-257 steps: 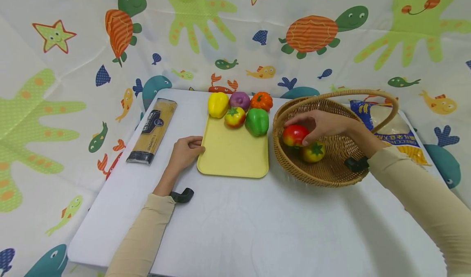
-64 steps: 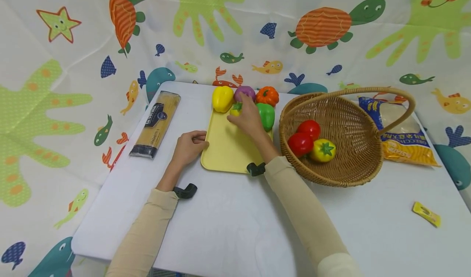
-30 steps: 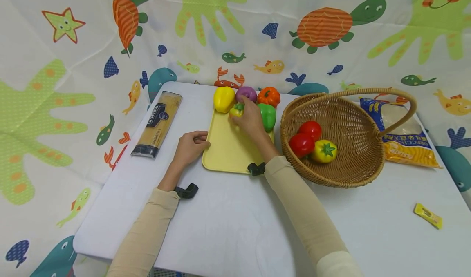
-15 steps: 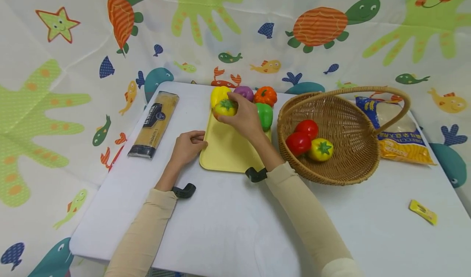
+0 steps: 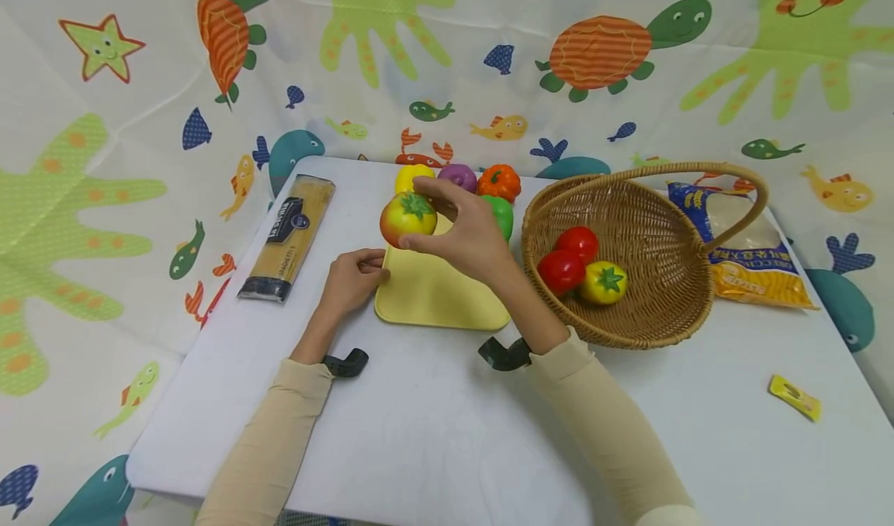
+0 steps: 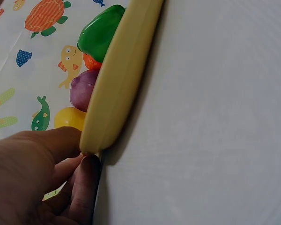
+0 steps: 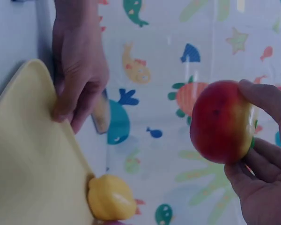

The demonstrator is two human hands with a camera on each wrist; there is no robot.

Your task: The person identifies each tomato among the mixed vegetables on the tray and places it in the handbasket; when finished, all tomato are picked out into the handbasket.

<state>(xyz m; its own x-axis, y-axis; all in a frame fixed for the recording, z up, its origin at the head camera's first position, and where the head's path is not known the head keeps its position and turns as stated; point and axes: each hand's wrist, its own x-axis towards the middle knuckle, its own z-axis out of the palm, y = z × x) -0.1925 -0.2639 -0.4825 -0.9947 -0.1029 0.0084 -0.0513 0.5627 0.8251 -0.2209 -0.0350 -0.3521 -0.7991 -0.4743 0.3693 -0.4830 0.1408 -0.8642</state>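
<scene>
My right hand (image 5: 475, 231) holds a red-and-yellow toy tomato (image 5: 405, 219) with a green leafy top, raised above the tray's left part. In the right wrist view the tomato (image 7: 220, 122) shows its red side between thumb and fingers. Thumb and fingers of my left hand (image 5: 351, 282) pinch the left edge of a yellow tray (image 5: 440, 297); the left wrist view shows the tray (image 6: 124, 70) edge-on. Along its back sit a yellow pepper (image 5: 412, 175), a purple vegetable (image 5: 459, 177), an orange pumpkin (image 5: 499, 182) and a green pepper (image 5: 499, 214), partly hidden behind my right hand.
A wicker basket (image 5: 656, 278) right of the tray holds two red tomatoes (image 5: 562, 270) and a yellow one (image 5: 604, 282). Behind its handle lies a blue-and-yellow pasta bag (image 5: 757, 278). A spaghetti pack (image 5: 288, 239) lies at left, a small yellow packet (image 5: 795, 396) at right.
Several seconds ago my right hand was in the basket with a red tomato. Lately it took the red-and-yellow tomato off the tray, lifting it toward me and slightly left. My left hand stayed at the tray.
</scene>
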